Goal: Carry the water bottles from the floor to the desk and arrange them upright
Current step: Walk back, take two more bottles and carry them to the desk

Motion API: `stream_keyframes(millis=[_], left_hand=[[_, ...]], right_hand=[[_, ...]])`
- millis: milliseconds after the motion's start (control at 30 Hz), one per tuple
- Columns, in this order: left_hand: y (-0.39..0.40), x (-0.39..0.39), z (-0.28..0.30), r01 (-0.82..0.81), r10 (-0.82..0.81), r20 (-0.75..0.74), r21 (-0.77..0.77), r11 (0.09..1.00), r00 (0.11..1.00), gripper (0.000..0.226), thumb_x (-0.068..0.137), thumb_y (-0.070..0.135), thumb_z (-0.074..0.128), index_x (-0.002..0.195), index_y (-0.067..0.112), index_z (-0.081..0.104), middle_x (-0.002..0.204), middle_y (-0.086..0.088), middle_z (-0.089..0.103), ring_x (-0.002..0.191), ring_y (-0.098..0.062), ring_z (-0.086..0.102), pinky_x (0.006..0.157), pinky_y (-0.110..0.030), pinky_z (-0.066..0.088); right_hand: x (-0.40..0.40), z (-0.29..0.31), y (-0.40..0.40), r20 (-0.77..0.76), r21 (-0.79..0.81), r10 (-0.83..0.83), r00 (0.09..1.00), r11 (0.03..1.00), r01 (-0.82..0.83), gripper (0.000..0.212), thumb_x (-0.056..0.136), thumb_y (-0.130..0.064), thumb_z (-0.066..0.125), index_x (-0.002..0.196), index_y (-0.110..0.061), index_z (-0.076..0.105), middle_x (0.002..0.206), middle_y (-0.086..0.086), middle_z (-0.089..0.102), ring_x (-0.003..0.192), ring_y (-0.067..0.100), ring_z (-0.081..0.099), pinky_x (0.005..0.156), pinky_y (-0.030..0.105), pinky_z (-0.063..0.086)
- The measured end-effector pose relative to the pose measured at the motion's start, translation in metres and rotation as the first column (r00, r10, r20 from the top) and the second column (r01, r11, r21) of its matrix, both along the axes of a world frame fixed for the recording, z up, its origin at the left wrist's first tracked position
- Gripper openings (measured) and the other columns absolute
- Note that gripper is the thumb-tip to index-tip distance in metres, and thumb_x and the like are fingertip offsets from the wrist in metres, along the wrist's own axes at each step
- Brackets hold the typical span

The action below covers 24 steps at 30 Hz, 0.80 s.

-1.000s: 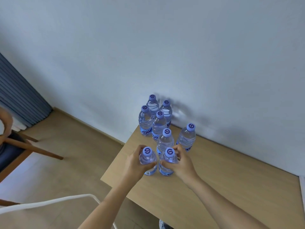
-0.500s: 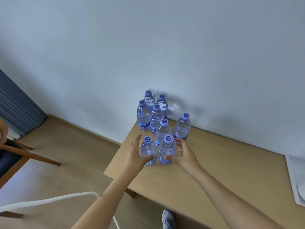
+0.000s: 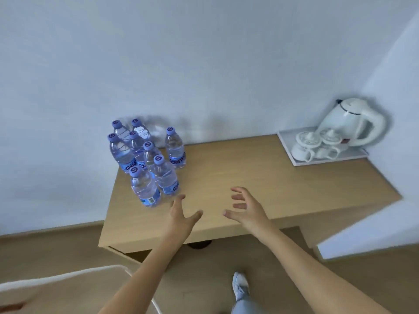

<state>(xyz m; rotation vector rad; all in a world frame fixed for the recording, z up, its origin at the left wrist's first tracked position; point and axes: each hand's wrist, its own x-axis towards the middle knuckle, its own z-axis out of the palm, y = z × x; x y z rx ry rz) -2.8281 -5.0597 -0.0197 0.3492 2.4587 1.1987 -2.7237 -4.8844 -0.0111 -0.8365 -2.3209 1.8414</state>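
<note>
Pale blue walls meet behind a light wooden bench (image 3: 260, 177), where eight water bottles (image 3: 145, 159) stand upright in a tight cluster at the left of the frame, one a little apart on the cluster's right. Both hands hover low in the centre of the frame, holding nothing: the left hand (image 3: 182, 215) spread just beside the nearest bottle, the right hand (image 3: 248, 208) with fingers loosely splayed. At the upper right, a white tray (image 3: 288, 143) carries a white kettle (image 3: 349, 122) and cups (image 3: 315, 145).
</note>
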Motion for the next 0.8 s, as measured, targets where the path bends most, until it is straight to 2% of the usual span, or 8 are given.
stream_keyframes(millis=[100,200,400,500,667,800], left_hand=[[0.049,0.034,0.004,0.167,-0.167,-0.019,-0.038,0.985,0.986,0.062,0.085,0.033,0.07,0.137,0.017,0.04,0.143,-0.005,0.04,0.129,-0.022,0.042,0.102,-0.033,0.037],[0.103,0.075,0.005,0.351,-0.353,-0.044,-0.034,0.936,0.935,0.055,0.086,0.036,0.069,0.134,0.021,0.047,0.139,0.001,0.049,0.127,-0.018,0.047,0.099,-0.031,0.039],[0.232,0.174,0.004,0.644,-0.644,-0.021,0.007,0.765,0.765,0.052,0.083,0.033,0.072,0.13,0.019,0.052,0.132,0.004,0.056,0.118,-0.014,0.052,0.092,-0.024,0.039],[0.305,0.236,-0.003,0.725,-0.725,0.0,0.02,0.689,0.689,0.053,0.082,0.032,0.074,0.13,0.019,0.053,0.131,0.004,0.056,0.122,-0.014,0.051,0.093,-0.024,0.039],[0.421,0.347,-0.009,0.824,-0.827,0.062,0.077,0.562,0.559,0.051,0.084,0.035,0.071,0.131,0.026,0.052,0.133,0.008,0.053,0.122,-0.012,0.049,0.096,-0.029,0.043],[0.5,0.43,-0.007,0.855,-0.858,0.088,0.079,0.513,0.507,0.045,0.084,0.033,0.071,0.125,0.028,0.053,0.132,0.01,0.053,0.119,-0.012,0.051,0.091,-0.026,0.042]], right_hand=[[0.06,0.0,0.03,0.004,-0.04,-0.156,0.988,0.987,0.156,0.067,0.078,-0.027,0.08,0.135,-0.033,0.045,0.129,-0.005,0.052,0.112,0.01,0.056,0.082,0.024,0.047],[0.123,-0.001,0.064,0.01,-0.068,-0.312,0.95,0.948,0.312,0.066,0.078,-0.028,0.08,0.134,-0.035,0.045,0.127,-0.007,0.053,0.112,0.009,0.057,0.078,0.021,0.047],[0.255,-0.013,0.142,0.013,-0.059,-0.589,0.808,0.806,0.588,0.064,0.076,-0.031,0.081,0.131,-0.034,0.048,0.118,-0.011,0.055,0.104,0.005,0.06,0.081,0.02,0.048],[0.326,-0.017,0.191,0.015,-0.08,-0.686,0.727,0.724,0.685,0.058,0.076,-0.025,0.082,0.123,-0.035,0.05,0.118,-0.004,0.055,0.102,0.011,0.061,0.077,0.021,0.051],[0.446,-0.014,0.277,0.031,-0.04,-0.799,0.6,0.599,0.8,0.058,0.078,-0.019,0.08,0.129,-0.026,0.051,0.12,0.001,0.055,0.098,0.009,0.059,0.064,0.006,0.047],[0.532,-0.007,0.335,0.069,0.003,-0.865,0.497,0.499,0.867,0.057,0.08,-0.023,0.079,0.13,-0.027,0.052,0.12,-0.003,0.058,0.105,0.014,0.061,0.082,0.023,0.051]])
